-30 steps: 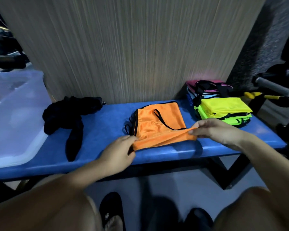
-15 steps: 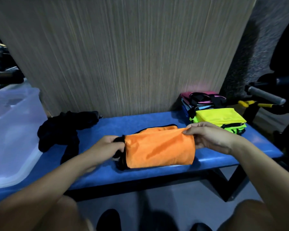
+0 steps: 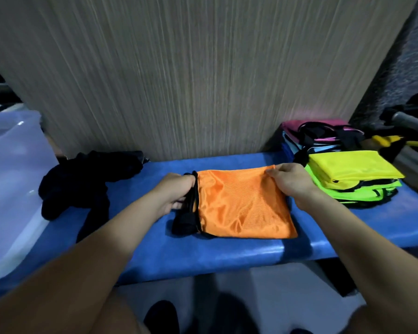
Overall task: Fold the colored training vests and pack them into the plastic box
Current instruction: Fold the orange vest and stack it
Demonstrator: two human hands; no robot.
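Observation:
An orange training vest [image 3: 241,203] with black trim lies folded flat in the middle of the blue bench [image 3: 155,251]. My left hand [image 3: 176,191] grips its black-edged left side. At the vest's far right corner, my right hand [image 3: 291,183] pinches the fabric. A pile of folded vests sits at the right: yellow [image 3: 352,172] on top, neon green [image 3: 364,191] beneath. Behind it lies a second pile of pink and light blue vests [image 3: 321,133]. The clear plastic box [image 3: 12,179] stands at the far left.
A crumpled black garment [image 3: 87,182] lies on the bench between the box and the orange vest. A wood-grain panel [image 3: 191,68] rises right behind the bench. Grey bars and a yellow handle [image 3: 391,141] stick out at the right. My feet are below the bench.
Both hands carried the near edge of the orange vest up and over to the far side, folding it in half. The vest now lies flat and smaller.

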